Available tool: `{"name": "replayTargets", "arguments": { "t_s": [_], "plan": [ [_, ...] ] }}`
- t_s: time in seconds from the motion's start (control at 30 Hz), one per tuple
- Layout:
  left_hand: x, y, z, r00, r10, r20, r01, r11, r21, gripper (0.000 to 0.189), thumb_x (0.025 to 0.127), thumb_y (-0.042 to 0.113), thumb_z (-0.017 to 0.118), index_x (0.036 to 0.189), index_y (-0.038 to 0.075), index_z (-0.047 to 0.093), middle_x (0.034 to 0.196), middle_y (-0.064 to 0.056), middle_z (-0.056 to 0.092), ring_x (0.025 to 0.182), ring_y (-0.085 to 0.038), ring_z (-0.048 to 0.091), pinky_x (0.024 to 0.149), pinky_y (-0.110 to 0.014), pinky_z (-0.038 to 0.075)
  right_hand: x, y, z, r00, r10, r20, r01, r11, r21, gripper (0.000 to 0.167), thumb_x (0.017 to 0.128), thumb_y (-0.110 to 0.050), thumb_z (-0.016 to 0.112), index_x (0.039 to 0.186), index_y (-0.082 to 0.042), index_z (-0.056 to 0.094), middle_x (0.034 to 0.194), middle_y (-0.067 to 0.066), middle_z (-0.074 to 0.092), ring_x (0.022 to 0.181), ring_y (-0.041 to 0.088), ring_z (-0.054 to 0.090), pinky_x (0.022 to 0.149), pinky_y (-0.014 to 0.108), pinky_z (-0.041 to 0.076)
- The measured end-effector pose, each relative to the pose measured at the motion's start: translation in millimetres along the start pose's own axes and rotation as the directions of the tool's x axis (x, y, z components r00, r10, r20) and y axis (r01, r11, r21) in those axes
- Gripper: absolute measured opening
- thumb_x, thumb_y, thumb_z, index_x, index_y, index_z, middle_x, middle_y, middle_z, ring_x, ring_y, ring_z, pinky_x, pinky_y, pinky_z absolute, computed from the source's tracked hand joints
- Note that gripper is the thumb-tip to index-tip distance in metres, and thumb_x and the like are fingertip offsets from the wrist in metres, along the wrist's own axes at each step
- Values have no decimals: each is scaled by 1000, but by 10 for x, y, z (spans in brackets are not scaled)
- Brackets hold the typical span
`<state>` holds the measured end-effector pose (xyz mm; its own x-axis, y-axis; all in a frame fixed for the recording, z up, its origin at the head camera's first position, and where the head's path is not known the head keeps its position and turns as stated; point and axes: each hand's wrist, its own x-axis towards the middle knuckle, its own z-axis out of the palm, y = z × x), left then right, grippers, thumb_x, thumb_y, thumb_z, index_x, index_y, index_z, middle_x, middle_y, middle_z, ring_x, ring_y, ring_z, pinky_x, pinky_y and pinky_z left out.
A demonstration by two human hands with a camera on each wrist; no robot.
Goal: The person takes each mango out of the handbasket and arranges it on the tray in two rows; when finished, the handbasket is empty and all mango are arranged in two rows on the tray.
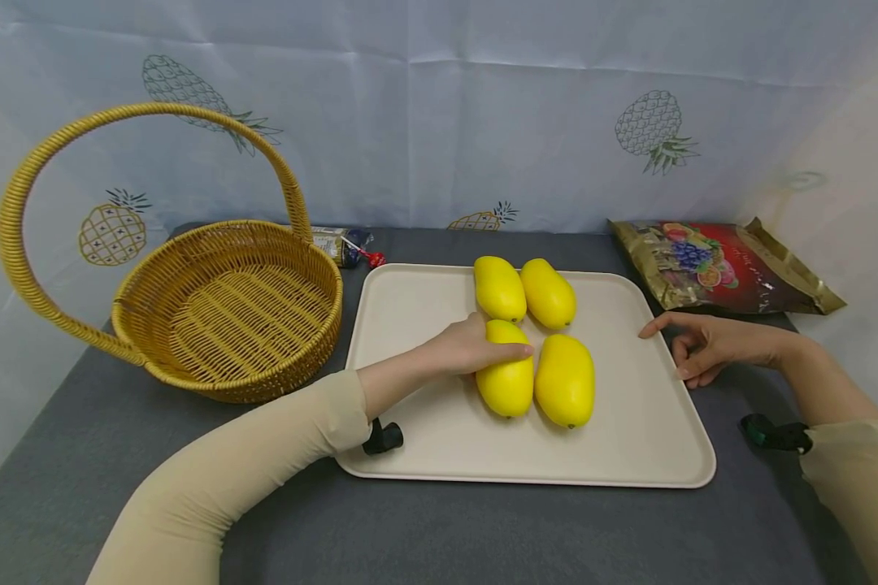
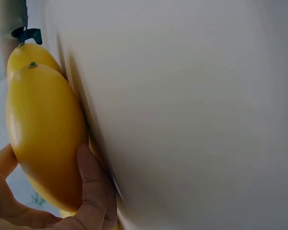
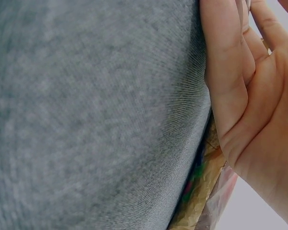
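Note:
My left hand (image 1: 468,348) grips a yellow mango (image 1: 507,388) at the front left of a small cluster on a beige tray (image 1: 644,431). In the left wrist view, the thumb and fingers lie along both sides of this mango (image 2: 45,124). Close against it on the right lies another mango (image 1: 565,382). Two more mangoes, one at the left (image 1: 499,288) and one at the right (image 1: 549,294), are just behind. At the tray's right rim, my right hand (image 1: 724,341) rests with its index finger stretched onto the edge and the other fingers loosely bent.
A woven basket (image 1: 227,378) with a tall handle stands left of the tray. Behind it lie a dark wrapped packet (image 1: 329,242) and a red lollipop (image 1: 375,258). A red and gold fruit-printed bag (image 1: 724,268) lies at the back right, near my right hand.

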<state>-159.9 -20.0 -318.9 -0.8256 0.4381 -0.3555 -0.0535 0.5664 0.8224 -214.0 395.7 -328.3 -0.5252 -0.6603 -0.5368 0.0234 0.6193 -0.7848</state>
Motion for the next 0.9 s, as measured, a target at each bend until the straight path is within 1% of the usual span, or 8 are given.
{"name": "replayTargets", "arguments": {
  "t_s": [0.2,0.27,0.47,0.53,0.63,0.73,0.83,0.9],
  "plan": [
    [-10,7,-4,1000,-12,-3,12,999,44,54,85,58,68,116,17,51,104,-4,63,94,-19,61,77,-28,47,6,4,2,1000,-3,5,3,1000,8,54,97,-3,56,145,-15,34,81,0,63,70,26,67,65,36,61],
    [-13,6,-9,1000,-18,-1,19,999,49,55,85,59,67,116,16,50,103,-5,62,90,-18,61,74,-27,48,7,4,3,1000,-1,4,1,1000,8,54,97,-3,56,144,-16,34,81,0,63,71,26,67,66,36,62],
    [-49,18,-29,996,-89,-3,89,991,102,80,85,62,65,135,5,40,114,-10,57,93,-21,60,72,-25,48,8,0,7,1000,4,0,-4,1000,5,54,97,-3,56,144,-18,35,81,0,63,71,26,67,66,36,62],
    [-64,22,-35,995,-95,0,94,990,109,83,85,62,65,137,3,38,116,-11,57,95,-21,60,73,-25,48,7,4,4,1000,3,1,-3,1000,7,54,97,-3,56,144,-18,35,81,-1,63,70,26,67,66,36,62],
    [-80,23,-49,995,-97,10,95,990,103,81,86,62,64,134,2,40,112,-11,58,88,-20,62,71,-25,51,5,12,0,1000,2,1,-2,1000,5,54,97,-3,56,144,-19,35,81,-1,63,70,26,67,66,36,61],
    [-89,20,-67,995,-103,16,100,989,108,78,86,62,63,130,0,42,100,-9,59,79,-19,62,68,-26,53,2,15,-3,1000,3,1,-3,1000,3,54,97,-3,56,144,-18,35,81,-1,63,70,26,67,66,36,61],
    [-110,28,-101,994,-109,9,107,985,137,78,87,63,62,128,-1,43,85,-7,57,69,-19,59,63,-25,50,-4,15,-4,1000,1,2,-1,1000,2,54,97,-3,56,145,-17,35,81,0,63,70,27,67,66,37,62],
    [-125,33,-130,994,-113,-6,112,982,152,79,87,63,61,128,-2,42,83,-9,57,65,-20,58,61,-25,49,-8,15,-3,1000,-1,2,1,1000,-1,54,97,-3,56,145,-16,34,81,0,63,71,27,67,66,37,62]
  ]
}}
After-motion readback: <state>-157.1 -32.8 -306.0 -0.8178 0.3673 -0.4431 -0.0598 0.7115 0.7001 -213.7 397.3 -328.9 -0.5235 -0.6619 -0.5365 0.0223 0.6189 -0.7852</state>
